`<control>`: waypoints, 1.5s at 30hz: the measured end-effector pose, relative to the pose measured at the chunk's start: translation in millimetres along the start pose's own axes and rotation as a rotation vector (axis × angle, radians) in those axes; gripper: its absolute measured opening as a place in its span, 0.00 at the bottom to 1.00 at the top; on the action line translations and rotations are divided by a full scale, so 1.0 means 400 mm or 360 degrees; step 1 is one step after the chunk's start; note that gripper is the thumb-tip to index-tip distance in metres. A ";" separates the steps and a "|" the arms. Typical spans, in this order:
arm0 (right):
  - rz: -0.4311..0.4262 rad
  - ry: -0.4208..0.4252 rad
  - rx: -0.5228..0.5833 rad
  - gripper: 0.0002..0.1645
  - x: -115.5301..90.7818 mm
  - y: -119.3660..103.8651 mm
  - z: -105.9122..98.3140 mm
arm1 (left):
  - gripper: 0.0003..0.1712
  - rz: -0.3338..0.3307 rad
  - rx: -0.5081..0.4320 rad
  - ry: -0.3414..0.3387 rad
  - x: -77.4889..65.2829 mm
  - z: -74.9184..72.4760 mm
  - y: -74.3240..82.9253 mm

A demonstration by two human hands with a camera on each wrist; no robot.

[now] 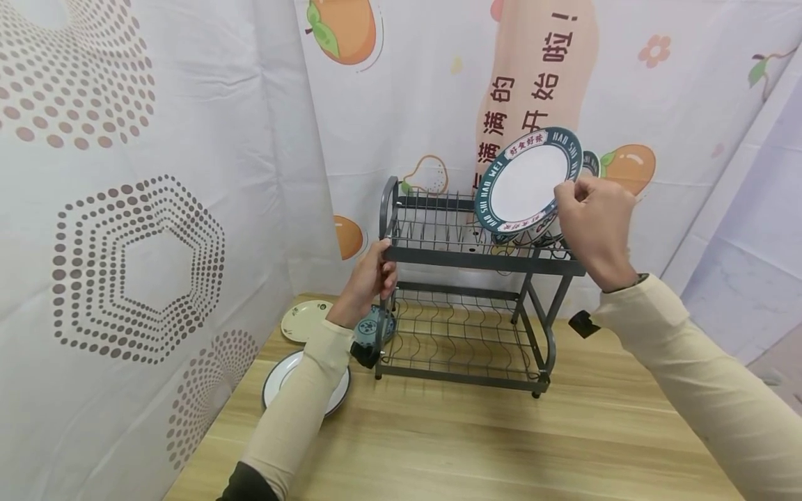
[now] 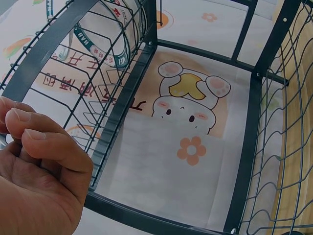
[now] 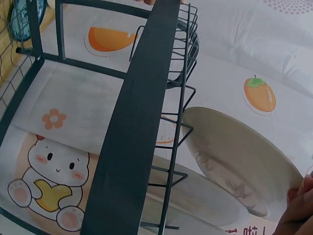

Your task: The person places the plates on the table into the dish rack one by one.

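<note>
My right hand [image 1: 598,226] pinches the right edge of a white oval plate [image 1: 529,184] with a green lettered rim. It holds the plate tilted over the right part of the upper tier of a dark two-tier dish rack [image 1: 482,260]. Close behind it, other plates [image 1: 591,163] with similar rims stand in that tier, mostly hidden. The right wrist view shows the held plate's underside [image 3: 239,156] beside the wire slots. With curled fingers, my left hand [image 1: 366,285] grips the upper tier's front left corner; in the left wrist view its fingertips [image 2: 34,134] are at the dark bar.
On the wooden table [image 1: 438,445], left of the rack, lie a dark-rimmed white plate [image 1: 273,379], a cream plate [image 1: 303,320] and a blue patterned plate [image 1: 370,323], partly behind my left arm. The wire lower tier [image 1: 451,344] sits below. Printed curtains [image 1: 407,104] hang behind and at the left.
</note>
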State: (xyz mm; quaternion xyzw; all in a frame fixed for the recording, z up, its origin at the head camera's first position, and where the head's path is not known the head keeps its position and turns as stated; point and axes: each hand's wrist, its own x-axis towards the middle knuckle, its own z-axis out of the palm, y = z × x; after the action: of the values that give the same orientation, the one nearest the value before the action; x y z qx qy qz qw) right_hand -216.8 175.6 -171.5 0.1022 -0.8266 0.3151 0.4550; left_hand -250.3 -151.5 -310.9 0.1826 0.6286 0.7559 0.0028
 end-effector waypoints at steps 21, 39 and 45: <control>-0.0387 -0.0058 -0.0275 0.23 0.006 -0.027 0.092 | 0.32 0.0002 -0.0005 0.0011 0.001 0.000 0.000; -0.0445 -0.0125 -0.0383 0.22 0.006 -0.020 0.147 | 0.34 -0.0007 0.0005 -0.0014 0.001 0.002 -0.001; -0.0417 -0.0181 -0.0430 0.22 0.008 -0.024 0.148 | 0.33 -0.0003 0.0001 -0.0001 0.000 0.003 -0.001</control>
State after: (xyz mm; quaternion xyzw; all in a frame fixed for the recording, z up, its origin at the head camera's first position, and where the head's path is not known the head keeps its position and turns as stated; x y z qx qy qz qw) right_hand -254.9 132.3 -187.6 0.1646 -0.8653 0.1331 0.4543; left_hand -250.1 -150.3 -311.2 0.1824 0.6291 0.7556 0.0036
